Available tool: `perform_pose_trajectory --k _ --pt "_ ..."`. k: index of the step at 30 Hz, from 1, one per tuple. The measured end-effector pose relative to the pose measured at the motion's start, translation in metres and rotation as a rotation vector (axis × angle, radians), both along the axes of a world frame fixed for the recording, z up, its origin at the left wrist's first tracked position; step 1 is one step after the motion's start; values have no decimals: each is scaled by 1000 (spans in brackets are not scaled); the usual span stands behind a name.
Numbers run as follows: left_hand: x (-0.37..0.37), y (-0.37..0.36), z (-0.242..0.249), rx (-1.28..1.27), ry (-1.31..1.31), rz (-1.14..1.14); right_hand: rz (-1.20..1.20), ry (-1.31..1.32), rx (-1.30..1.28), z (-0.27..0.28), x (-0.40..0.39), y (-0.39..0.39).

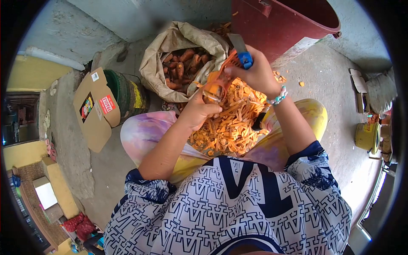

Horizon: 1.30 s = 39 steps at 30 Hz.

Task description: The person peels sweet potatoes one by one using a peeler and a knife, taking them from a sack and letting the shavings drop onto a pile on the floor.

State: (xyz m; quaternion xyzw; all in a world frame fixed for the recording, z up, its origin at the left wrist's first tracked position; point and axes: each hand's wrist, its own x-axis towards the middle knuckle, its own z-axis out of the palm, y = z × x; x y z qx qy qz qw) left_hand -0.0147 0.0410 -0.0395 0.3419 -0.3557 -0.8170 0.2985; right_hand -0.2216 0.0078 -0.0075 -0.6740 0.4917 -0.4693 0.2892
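Observation:
My right hand (257, 73) is closed around a knife with a blue handle (245, 60), its broad metal blade (237, 43) pointing up and away. Between both hands runs an orange slotted plastic tool (229, 60). My left hand (199, 111) grips its lower end, where a rounded, shiny part (213, 91) shows; my right fingers are blurred against its upper part. Below my hands lies a heap of orange carrot peelings (231, 127) between my legs. Just beyond my left hand stands an open sack (153, 63) with rolled-down sides, holding unpeeled carrots (180, 70).
A large dark red tub (272, 34) stands at the back right. To the left, a cardboard flap with a FRAGILE label (95, 112) leans against a dark green bucket (134, 95). A yellow bucket (366, 137) and boxes are at the far right.

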Motion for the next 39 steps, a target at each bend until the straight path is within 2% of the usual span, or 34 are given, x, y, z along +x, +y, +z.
perform_pose_trajectory --k 2,4,5,7,8,9,10,12,17,19,20,22,24,25,26,28,29,32,37,39 --pt "6 -1 -6 44 -97 -6 -388 165 157 6 -29 -12" --pt "9 -2 -1 -41 -131 -29 -510 -78 176 -1 -68 -32" --pt "8 -1 0 -140 -185 -1 -513 -78 170 1 -71 -31" --pt "6 -2 -1 -235 -230 33 -343 -277 362 14 -69 -22" --pt "5 -4 -3 -360 -329 37 -340 -274 364 19 -58 -16" --pt "6 -6 -5 -484 -432 38 -207 -322 435 21 -44 -9" --pt "5 -6 -5 -478 -437 34 -76 -372 506 22 -32 -4" --pt "1 -5 0 -638 -601 79 2 -424 569 25 -19 3" --pt "0 -4 10 -793 -631 105 29 -477 605 23 -17 6" --pt "1 -5 7 -806 -612 131 -77 -330 480 21 -24 3" --pt "4 -7 5 -792 -651 166 -166 -200 182 12 -28 -1" --pt "10 -11 4 -779 -692 207 -462 342 -80 13 -39 1" --pt "15 -17 4 -620 -731 186 -417 436 -125 -7 -31 4" --pt "13 -16 9 -563 -703 162 -371 439 -213 -17 -16 9" --pt "10 -15 9 -565 -703 163 -313 516 -184 -21 -2 16" --pt "6 -12 5 -346 -457 159 -241 544 -137 -16 17 31" --pt "4 -12 3 -375 -435 139 -236 542 -134 -17 19 31" --pt "3 -10 4 -380 -513 104 -195 536 -191 -19 22 33" --pt "-2 -8 10 -382 -538 116 -189 592 -108 -20 24 33" --pt "-1 -8 14 -382 -555 112 -132 540 -103 -18 23 31"
